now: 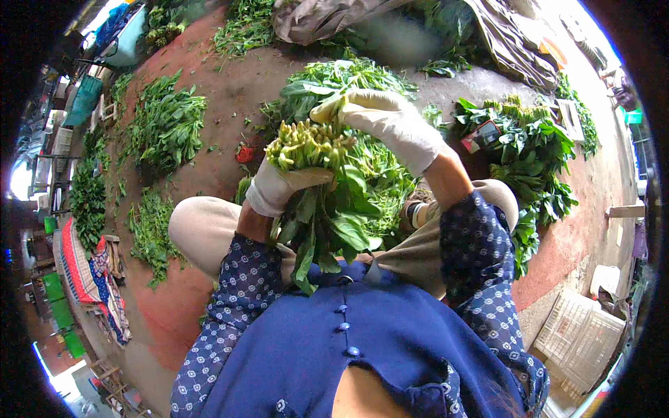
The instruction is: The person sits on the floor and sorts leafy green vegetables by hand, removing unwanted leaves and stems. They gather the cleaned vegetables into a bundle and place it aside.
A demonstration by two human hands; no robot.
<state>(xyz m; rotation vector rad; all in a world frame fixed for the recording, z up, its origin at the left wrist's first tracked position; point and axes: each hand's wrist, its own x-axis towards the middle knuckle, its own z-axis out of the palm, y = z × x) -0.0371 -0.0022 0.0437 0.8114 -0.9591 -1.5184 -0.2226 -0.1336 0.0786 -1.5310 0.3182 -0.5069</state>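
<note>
My left hand (282,185), in a white glove, is closed around a thick bunch of leafy green vegetables (313,146). The pale cut stem ends point up and away from me, and the leaves hang down towards my lap. My right hand (387,123), also gloved in white, is just above and to the right of the stem ends, its fingers bent; whether something thin is between its fingertips I cannot tell. Beneath and beyond both hands lies a heap of loose greens (384,188) on the floor between my knees.
Piles of greens (167,125) lie on the floor to the left. At the right, stacked bunches (528,141) carry a phone-like flat object (480,137). Brown cloth (324,21) covers greens at the far side. White plastic crates (580,334) stand lower right; a red flower-like item (244,154) lies beyond my left hand.
</note>
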